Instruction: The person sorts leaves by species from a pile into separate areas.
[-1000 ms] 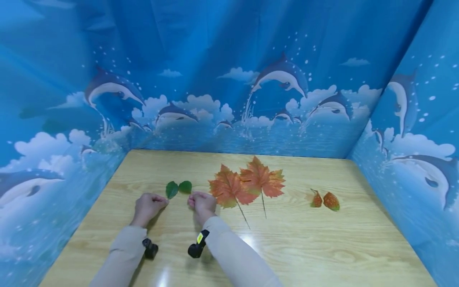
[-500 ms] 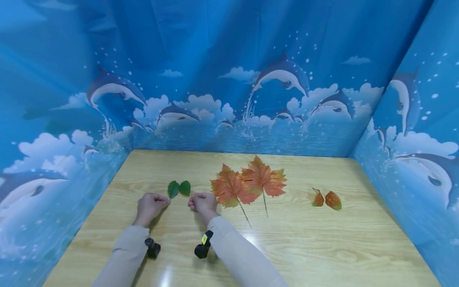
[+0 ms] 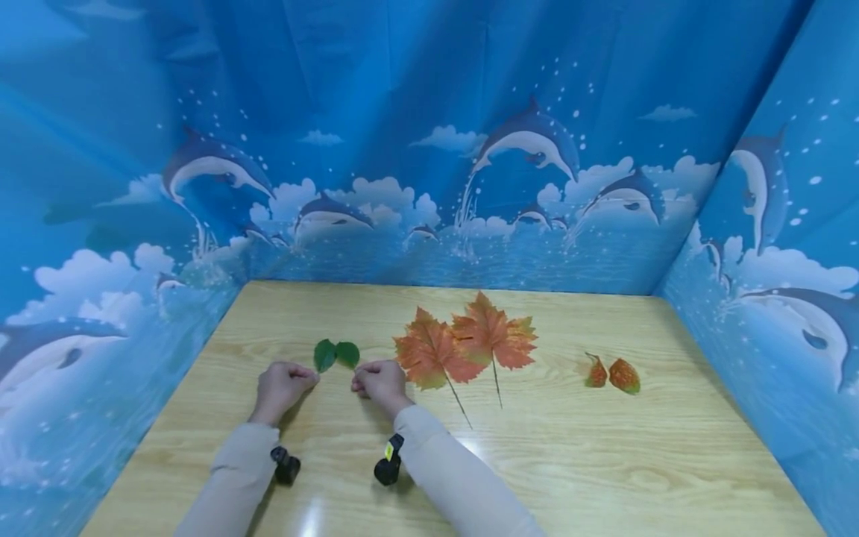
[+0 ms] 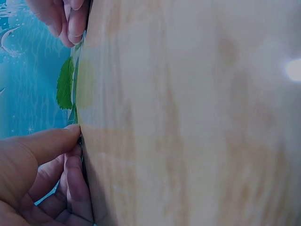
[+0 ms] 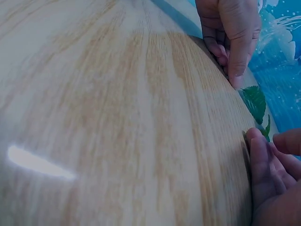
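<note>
Two small green leaves lie side by side on the table, their inner edges meeting in the head view. My left hand [image 3: 283, 385] pinches the left green leaf [image 3: 325, 356] at its lower end, thumb against index finger. At the lower end of the right green leaf [image 3: 347, 354], my right hand [image 3: 382, 382] holds its stem between thumb and fingertips, the other fingers curled in. In the left wrist view a serrated green leaf [image 4: 65, 84] shows between both hands. From the right wrist, one green leaf [image 5: 254, 102] shows beyond my right fingers [image 5: 261, 162].
Right of my right hand, two large orange maple leaves [image 3: 429, 347] overlap, stems pointing toward me. Farther right lie two small orange-brown leaves [image 3: 624, 376]. A blue dolphin-print curtain [image 3: 416, 149] encloses the wooden table [image 3: 604, 462] at the back and sides.
The right green leaf has turned, its lower end now slanting toward my right hand. My right wrist has swung slightly right. My left hand is nearly still over the last half second.
</note>
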A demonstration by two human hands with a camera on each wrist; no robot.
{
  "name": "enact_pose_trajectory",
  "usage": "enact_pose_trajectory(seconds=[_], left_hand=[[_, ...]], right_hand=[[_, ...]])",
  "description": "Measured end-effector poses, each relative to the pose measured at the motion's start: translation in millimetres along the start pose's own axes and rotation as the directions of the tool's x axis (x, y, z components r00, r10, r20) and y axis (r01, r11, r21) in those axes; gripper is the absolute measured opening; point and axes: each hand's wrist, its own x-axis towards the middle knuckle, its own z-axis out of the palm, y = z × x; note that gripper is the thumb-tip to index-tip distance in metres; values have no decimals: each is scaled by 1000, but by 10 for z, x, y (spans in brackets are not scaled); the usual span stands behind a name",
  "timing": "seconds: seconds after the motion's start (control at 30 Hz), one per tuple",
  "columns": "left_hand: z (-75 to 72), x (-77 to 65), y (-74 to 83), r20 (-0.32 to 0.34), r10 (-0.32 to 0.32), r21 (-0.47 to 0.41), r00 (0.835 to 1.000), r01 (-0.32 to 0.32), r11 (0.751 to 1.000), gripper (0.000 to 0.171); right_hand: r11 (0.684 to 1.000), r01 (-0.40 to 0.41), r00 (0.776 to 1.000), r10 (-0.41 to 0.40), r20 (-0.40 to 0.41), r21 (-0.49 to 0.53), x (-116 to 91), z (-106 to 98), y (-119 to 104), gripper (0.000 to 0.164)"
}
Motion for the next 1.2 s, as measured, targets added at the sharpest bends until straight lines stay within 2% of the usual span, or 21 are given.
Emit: enact_pose_trajectory(seconds=[0.67,0.93,1.2], left_hand=[[35,14,-32,-12,5,11,1000,-5,1000,16],[47,9,-55,-17,1,-1,1000,-1,1000,16],[43,13,-54,-27,25,14,999,-24,1000,15]], right_hand=[[1000,5,1000,-5,31,0,-1,-32,25,14],[998,64,997,-64,41,0,-25,-29,53,12],[1000,21,995,-22,97,12,-94,-136,-40,19]])
